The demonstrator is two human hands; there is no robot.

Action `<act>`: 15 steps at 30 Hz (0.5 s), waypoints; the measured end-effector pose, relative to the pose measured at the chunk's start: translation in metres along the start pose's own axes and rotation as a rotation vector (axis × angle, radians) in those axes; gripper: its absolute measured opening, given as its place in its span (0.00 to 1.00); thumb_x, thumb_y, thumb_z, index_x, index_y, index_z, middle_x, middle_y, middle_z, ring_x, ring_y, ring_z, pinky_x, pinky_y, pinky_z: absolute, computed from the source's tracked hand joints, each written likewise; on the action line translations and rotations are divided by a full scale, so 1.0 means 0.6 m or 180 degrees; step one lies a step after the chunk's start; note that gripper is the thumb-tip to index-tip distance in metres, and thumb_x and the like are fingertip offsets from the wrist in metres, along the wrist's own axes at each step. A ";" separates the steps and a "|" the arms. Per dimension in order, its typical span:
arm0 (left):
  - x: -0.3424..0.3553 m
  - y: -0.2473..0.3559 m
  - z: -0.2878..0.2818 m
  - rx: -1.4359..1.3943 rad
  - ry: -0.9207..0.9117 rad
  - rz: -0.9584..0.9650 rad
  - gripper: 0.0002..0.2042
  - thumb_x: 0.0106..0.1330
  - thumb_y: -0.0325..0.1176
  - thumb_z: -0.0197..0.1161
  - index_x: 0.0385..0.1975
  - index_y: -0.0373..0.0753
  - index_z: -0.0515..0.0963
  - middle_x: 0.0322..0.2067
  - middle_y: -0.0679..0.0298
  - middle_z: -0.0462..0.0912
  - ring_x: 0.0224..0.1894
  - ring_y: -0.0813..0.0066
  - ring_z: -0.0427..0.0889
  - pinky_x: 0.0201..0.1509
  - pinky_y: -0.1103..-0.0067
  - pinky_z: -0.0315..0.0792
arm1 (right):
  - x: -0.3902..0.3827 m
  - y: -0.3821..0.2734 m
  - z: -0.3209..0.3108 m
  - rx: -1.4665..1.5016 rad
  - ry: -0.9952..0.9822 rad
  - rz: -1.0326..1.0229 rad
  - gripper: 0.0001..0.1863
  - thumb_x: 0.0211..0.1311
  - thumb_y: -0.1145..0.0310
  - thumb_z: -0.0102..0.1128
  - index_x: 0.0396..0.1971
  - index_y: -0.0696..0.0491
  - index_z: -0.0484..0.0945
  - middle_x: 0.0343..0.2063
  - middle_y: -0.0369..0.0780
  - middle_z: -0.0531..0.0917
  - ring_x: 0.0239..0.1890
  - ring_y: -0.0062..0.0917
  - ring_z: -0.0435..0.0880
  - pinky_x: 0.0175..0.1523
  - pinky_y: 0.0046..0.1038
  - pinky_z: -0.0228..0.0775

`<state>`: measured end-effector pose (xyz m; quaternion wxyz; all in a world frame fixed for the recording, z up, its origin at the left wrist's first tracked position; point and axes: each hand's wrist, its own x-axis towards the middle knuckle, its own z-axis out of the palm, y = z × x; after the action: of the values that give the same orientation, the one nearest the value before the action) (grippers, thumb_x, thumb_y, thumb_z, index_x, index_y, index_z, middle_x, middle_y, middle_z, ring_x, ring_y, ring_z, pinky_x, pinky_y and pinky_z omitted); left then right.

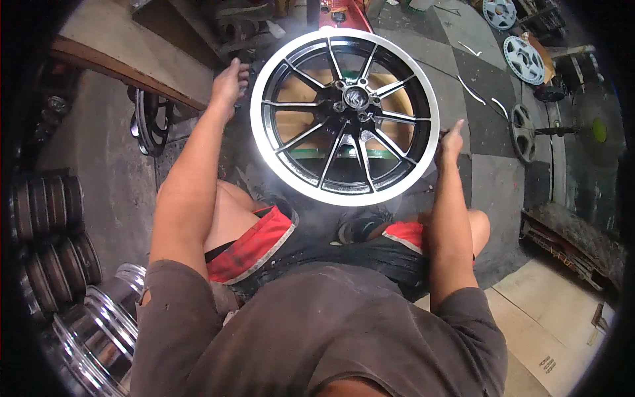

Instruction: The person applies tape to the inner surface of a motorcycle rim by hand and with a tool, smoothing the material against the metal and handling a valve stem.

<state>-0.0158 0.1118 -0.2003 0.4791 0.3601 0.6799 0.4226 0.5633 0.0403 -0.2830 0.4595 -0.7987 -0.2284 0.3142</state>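
Note:
A large multi-spoke wheel with a black centre, black-and-silver spokes and a bright silver rim lies face up before me on a wooden support with a green edge, seen between the spokes. My left hand is raised just off the rim's left side, fingers apart and holding nothing. My right hand is beside the rim's right side with one digit stretched upward; its other fingers are partly hidden, and I cannot tell if they touch the rim. My knees are spread below the wheel.
Stacked dark rims and chrome rims stand at lower left, a wooden bench at upper left. White wheels, a grey wheel, a fan and a low metal ledge are on the right; a red object is behind.

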 end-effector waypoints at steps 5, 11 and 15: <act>-0.066 0.067 0.025 0.1671 0.0094 0.1438 0.19 0.72 0.46 0.67 0.53 0.40 0.87 0.52 0.53 0.87 0.51 0.59 0.88 0.60 0.69 0.77 | -0.023 -0.069 -0.023 0.1200 0.0072 0.0268 0.28 0.83 0.39 0.43 0.38 0.48 0.81 0.23 0.35 0.78 0.21 0.18 0.69 0.25 0.25 0.58; -0.135 0.147 0.025 0.1733 0.0127 0.2869 0.16 0.68 0.39 0.71 0.52 0.39 0.88 0.51 0.55 0.88 0.53 0.57 0.87 0.59 0.69 0.78 | -0.099 -0.159 -0.053 0.0740 -0.0462 -0.1716 0.10 0.79 0.70 0.59 0.52 0.59 0.79 0.38 0.37 0.84 0.35 0.20 0.82 0.40 0.24 0.75; -0.184 0.171 0.013 0.1876 -0.0161 0.2959 0.13 0.71 0.35 0.71 0.52 0.39 0.88 0.48 0.62 0.89 0.48 0.72 0.87 0.56 0.76 0.78 | -0.159 -0.198 -0.059 0.0921 -0.0807 -0.1803 0.14 0.76 0.74 0.62 0.56 0.61 0.77 0.41 0.40 0.86 0.34 0.23 0.87 0.43 0.25 0.81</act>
<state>0.0312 0.0540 -0.0690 0.1371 0.7514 0.5270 0.3727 0.5130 0.0130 -0.1374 0.6050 -0.5847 -0.4495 0.3001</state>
